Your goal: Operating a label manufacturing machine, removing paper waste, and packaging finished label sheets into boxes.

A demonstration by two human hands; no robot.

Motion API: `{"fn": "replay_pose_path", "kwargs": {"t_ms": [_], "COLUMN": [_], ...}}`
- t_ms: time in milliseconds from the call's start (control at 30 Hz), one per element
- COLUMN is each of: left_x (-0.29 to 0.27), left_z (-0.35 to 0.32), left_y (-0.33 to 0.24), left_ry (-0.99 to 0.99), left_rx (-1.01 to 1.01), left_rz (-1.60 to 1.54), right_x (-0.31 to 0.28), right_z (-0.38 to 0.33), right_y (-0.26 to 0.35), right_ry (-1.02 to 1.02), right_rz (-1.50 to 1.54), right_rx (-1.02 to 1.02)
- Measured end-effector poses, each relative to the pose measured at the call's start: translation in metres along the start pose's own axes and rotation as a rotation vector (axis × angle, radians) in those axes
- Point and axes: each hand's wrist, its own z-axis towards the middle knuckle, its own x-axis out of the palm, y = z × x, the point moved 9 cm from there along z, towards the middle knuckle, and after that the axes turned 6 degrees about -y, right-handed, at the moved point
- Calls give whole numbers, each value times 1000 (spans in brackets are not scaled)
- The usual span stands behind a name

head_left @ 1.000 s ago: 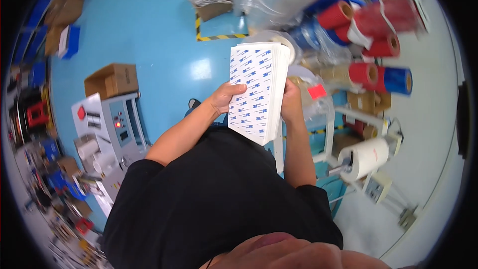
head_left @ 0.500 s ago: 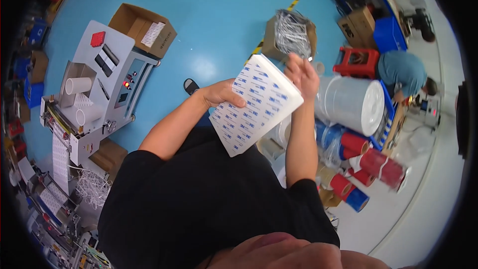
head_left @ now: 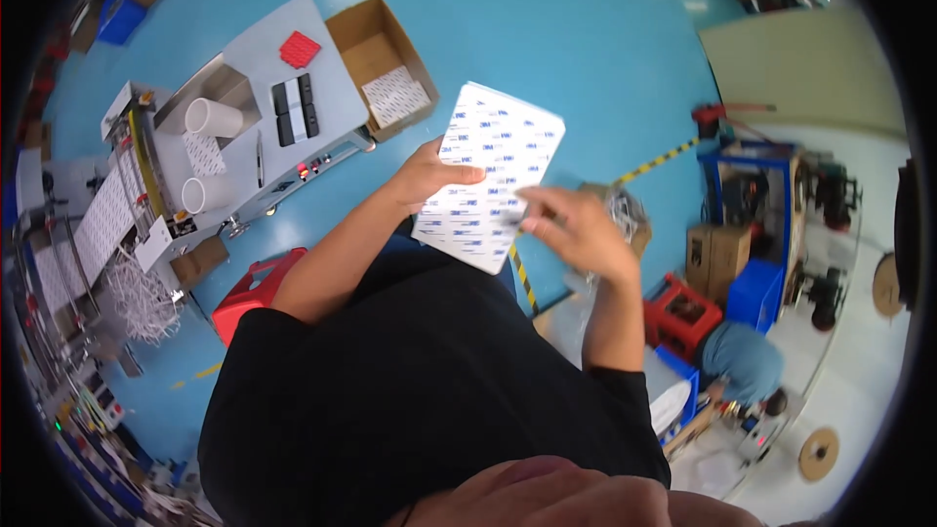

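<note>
I hold a thick stack of white sheets [head_left: 488, 176] with small blue print, up in front of my chest. My left hand [head_left: 431, 172] grips its left edge, thumb across the top sheet. My right hand [head_left: 571, 224] hovers over the stack's lower right corner with fingers spread and blurred; whether it touches the sheets I cannot tell. Below the stack lies the blue floor.
A grey machine [head_left: 234, 127] with white rolls and a red pad stands to my left. An open cardboard box [head_left: 383, 63] holding more printed sheets sits beside it. A red stool [head_left: 252, 288], shredded paper [head_left: 142, 293], and at right a crouching person [head_left: 747, 361] among crates.
The view has swung left, so the grey machine and cardboard box are now closer. My right hand has come off the stack's top right edge and now hovers over its lower right corner.
</note>
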Motion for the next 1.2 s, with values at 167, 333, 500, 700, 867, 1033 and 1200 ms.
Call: {"fn": "replay_pose_path", "kwargs": {"t_ms": [167, 333, 500, 700, 867, 1033, 1200], "left_x": [-37, -36, -71, -131, -208, -332, -414], "left_z": [33, 58, 59, -8, -24, -56, -67], "left_y": [-69, -111, -101, -37, -9, 12, 19], "left_ry": [-271, -345, -456, -537, -1169, -1399, -1470], "left_rx": [257, 39, -109, 498, 538, 608, 722], "left_rz": [45, 714, 530, -833, -453, -151, 44], "right_x": [-52, -86, 16, 62, 139, 260, 335], "right_z": [74, 200, 261, 310, 354, 421, 464], "right_y": [-42, -48, -117, -137, -87, -114, -112], "right_ry": [-428, -244, 603, 644, 684, 697, 608], "right_rz": [-64, 28, 620, 821, 499, 367, 321], "right_rx": [-237, -227, 302, 378, 215, 39, -172]}}
